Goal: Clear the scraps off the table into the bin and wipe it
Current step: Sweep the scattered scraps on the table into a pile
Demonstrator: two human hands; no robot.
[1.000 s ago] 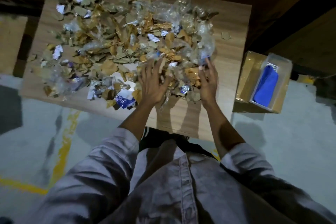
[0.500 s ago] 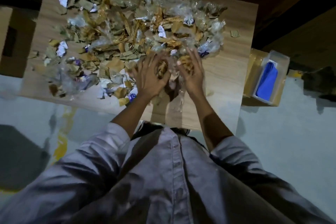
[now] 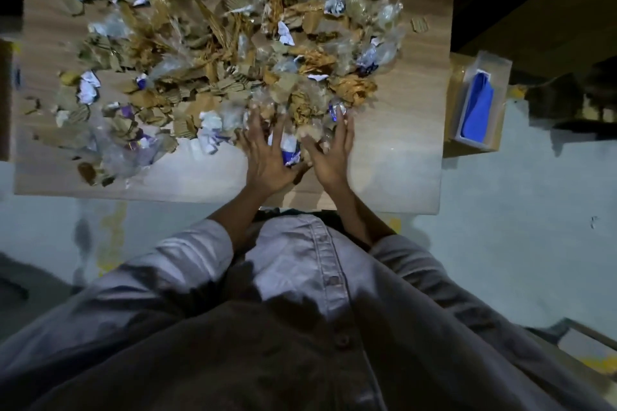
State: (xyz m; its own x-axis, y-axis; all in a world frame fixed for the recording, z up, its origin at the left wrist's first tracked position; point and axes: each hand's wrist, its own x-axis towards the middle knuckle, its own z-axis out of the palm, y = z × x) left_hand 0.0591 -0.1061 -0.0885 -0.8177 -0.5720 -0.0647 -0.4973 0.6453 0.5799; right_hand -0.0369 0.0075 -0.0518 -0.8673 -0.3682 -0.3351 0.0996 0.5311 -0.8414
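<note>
From the head camera, a flat wooden table with a pale, streaky grain fills the top of the picture. A big messy pile of scraps covers most of it, from the far edge down to near the middle and out to the left edge. The scraps are torn brown cardboard with bumpy ridges, crinkly clear plastic, and scrunched white and blue paper balls. One small cardboard bit lies alone near the right edge. The strip along the near edge and the near right corner are bare wood.

The left hand and the right hand lie side by side at the near rim of the pile, close to the middle of the near edge. Both have their fingers spread wide and quite straight, with the tips pushed into the scraps. They grip nothing. A crumpled white and blue paper sits between them, touching both.

Off the right edge, lower down, a brown cardboard box carries a clear plastic tub. Inside it lies something soft and bright blue, maybe a cloth; the picture is too blurry to be sure.

A pale, buttoned shirt with rolled sleeves fills the bottom, over a grey floor.
</note>
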